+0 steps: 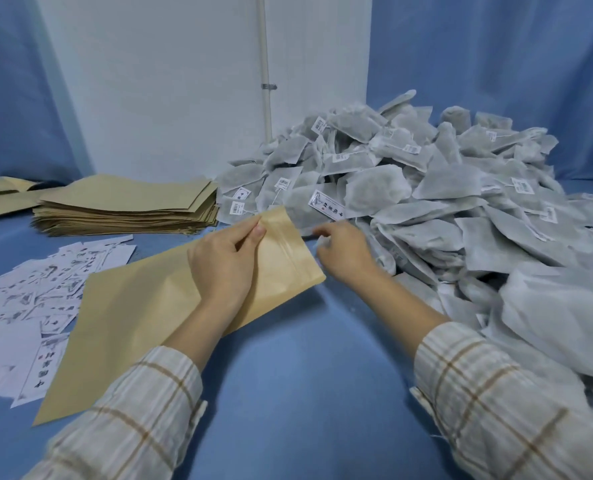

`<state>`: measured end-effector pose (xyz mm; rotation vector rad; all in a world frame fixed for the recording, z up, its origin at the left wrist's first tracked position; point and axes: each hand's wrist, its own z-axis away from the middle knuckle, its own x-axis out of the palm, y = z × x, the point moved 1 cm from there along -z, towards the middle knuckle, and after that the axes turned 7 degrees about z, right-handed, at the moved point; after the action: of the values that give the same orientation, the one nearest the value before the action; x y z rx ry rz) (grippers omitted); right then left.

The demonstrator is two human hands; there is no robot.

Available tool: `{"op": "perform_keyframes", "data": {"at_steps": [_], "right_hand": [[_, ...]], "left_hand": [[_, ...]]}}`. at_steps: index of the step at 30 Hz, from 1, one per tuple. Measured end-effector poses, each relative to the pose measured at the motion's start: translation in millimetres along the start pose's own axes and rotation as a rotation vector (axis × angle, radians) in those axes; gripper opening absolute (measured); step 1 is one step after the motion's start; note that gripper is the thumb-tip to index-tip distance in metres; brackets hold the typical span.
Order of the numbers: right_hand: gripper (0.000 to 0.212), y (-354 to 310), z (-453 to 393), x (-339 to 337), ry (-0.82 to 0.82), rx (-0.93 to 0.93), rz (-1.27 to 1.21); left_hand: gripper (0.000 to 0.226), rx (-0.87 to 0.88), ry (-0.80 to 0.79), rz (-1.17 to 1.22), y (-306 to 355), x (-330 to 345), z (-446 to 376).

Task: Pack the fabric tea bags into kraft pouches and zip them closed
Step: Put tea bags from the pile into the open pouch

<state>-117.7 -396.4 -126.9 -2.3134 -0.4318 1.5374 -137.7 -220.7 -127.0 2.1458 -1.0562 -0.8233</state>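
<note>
Left hand [225, 261] pinching an empty kraft pouch [142, 317] at its mouth, right hand [343, 251] loosely curled, empty, reaching into the tea bag heap [426, 202]; nearly everything unpacked.

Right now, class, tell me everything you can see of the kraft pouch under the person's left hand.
The kraft pouch is flat, tan, paper-like, with a pressed zip strip across it near the top end. It lies slantwise on the blue cloth, its mouth toward the tea bag heap. The left hand pinches its top edge; its lower left corner overlaps the printed slips. It looks unfilled.
</note>
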Motion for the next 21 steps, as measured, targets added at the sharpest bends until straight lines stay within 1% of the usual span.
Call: {"op": "perform_keyframes", "data": {"at_steps": [2, 5, 6, 8, 10, 11, 13, 14, 15, 17, 20, 21], "right_hand": [[0.041, 9, -17, 15, 0.019, -0.045, 0.293], [0.035, 17, -36, 34, -0.013, -0.139, 0.715], [0.034, 18, -41, 38, -0.034, -0.158, 0.802], [0.033, 21, -50, 43, -0.046, -0.201, 0.865], [0.033, 20, -56, 40, 0.021, -0.219, 0.770], [0.033, 19, -58, 38, 0.103, -0.198, 0.651], [0.034, 13, -59, 35, 0.287, -0.086, 0.286], [0.033, 10, -59, 33, 0.337, -0.023, 0.081], [0.030, 7, -60, 33, 0.339, 0.022, -0.088], [0.026, 5, -62, 33, 0.236, 0.064, -0.262], [0.023, 6, -60, 34, -0.026, 0.060, -0.387], [0.021, 7, -60, 35, -0.078, 0.056, -0.431]], "left_hand": [[0.021, 0.007, 0.001, -0.012, -8, 7, -9], [0.021, 0.041, -0.031, -0.024, -19, 18, -20], [0.021, 0.053, -0.048, -0.022, -22, 20, -23], [0.019, 0.065, -0.063, -0.010, -27, 24, -28], [0.019, 0.082, -0.055, -0.012, -32, 26, -33], [0.018, 0.089, -0.051, -0.017, -35, 27, -35], [0.018, 0.078, -0.048, -0.020, -38, 28, -39], [0.018, 0.063, -0.049, -0.016, -40, 28, -41], [0.018, 0.048, -0.047, -0.012, -41, 28, -43], [0.018, 0.028, -0.046, -0.009, -43, 27, -47], [0.019, 0.006, -0.057, -0.012, -46, 25, -51], [0.019, -0.001, -0.059, -0.010, -48, 24, -51]]}}
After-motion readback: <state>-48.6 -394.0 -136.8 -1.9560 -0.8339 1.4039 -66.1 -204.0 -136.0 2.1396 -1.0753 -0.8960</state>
